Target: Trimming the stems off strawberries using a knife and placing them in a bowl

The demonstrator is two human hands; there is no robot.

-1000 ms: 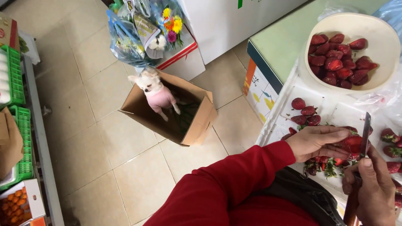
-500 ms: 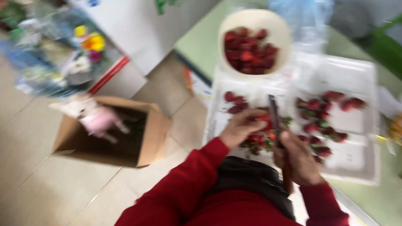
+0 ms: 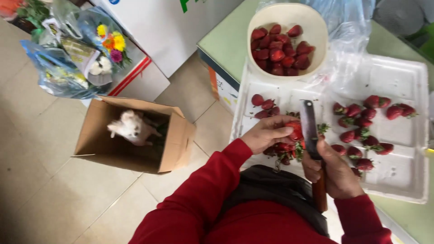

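Note:
My left hand (image 3: 266,134) pinches a red strawberry (image 3: 294,130) over the white foam tray (image 3: 398,180). My right hand (image 3: 333,169) grips a knife (image 3: 310,129) by its wooden handle, the dark blade upright and touching the strawberry's right side. Cut green tops and more strawberries (image 3: 283,151) lie just beneath my hands. Loose strawberries with stems (image 3: 361,126) are scattered over the tray to the right. A cream bowl (image 3: 316,31) at the tray's far end is full of trimmed strawberries (image 3: 280,49).
A small white dog (image 3: 129,128) sits in an open cardboard box (image 3: 176,144) on the tiled floor at left. Bagged flowers (image 3: 86,49) lean on a white box behind it. The tray rests on a green table (image 3: 226,36); clear plastic (image 3: 348,27) lies by the bowl.
The view swung and has steadied over the tray. My hands stay together at the strawberry and knife. The dog has sunk from standing up in the box to lower inside it.

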